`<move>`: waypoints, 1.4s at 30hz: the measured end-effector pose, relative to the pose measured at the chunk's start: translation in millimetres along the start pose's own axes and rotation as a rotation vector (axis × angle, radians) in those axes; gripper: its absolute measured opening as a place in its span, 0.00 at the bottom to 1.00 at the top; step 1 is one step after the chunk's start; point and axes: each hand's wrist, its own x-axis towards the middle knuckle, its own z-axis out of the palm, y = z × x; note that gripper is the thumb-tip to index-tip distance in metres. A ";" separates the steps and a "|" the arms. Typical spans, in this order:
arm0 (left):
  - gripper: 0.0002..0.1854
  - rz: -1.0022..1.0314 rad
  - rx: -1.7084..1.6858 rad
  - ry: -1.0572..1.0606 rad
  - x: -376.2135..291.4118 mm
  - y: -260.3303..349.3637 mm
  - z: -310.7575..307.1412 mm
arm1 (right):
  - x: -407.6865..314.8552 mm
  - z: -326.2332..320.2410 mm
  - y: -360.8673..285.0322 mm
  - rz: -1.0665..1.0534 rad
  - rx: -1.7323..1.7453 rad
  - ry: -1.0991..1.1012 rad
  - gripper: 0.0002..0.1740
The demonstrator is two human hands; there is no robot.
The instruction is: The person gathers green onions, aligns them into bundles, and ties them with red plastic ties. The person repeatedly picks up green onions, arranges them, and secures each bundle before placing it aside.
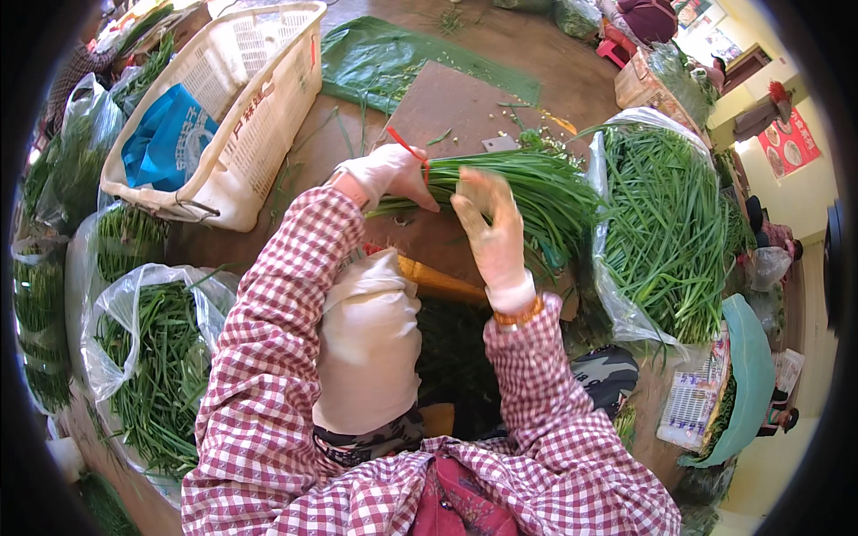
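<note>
My left hand [389, 171], in a thin pale glove, grips one end of a bundle of long green chives [509, 177]. A red tie [407, 146] runs around the bundle beside that hand, and one loose end sticks up. My right hand [495, 224] is blurred, in front of the bundle, with its fingers apart and nothing held in them. Whether its fingertips touch the leaves I cannot tell. Behind the bundle lies a brown board [446, 97] with leaf scraps and a small flat metal piece [501, 143] on it.
An open plastic bag of loose chives [660, 228] stands at right, another bag of greens [157, 362] at left. A white plastic crate [268, 134] holds a blue bag [167, 141]. A green plastic sheet [362, 57] covers floor beyond the board. People are in the background.
</note>
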 end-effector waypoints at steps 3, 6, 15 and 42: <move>0.32 -0.029 -0.359 -0.010 -24.4 -2.3 -12.7 | -22.5 -22.6 12.3 0.891 0.321 -0.354 0.22; 0.32 0.041 -0.564 0.066 -45.8 0.7 -16.8 | -10.9 -17.4 28.7 0.707 0.526 -0.423 0.33; 0.35 0.345 -0.910 0.431 -39.3 18.2 -43.9 | 101.5 8.0 -14.4 0.047 0.773 -0.127 0.31; 0.22 0.131 -1.562 0.297 -40.8 41.4 -1.5 | 34.7 0.5 7.8 -0.230 -0.477 0.228 0.12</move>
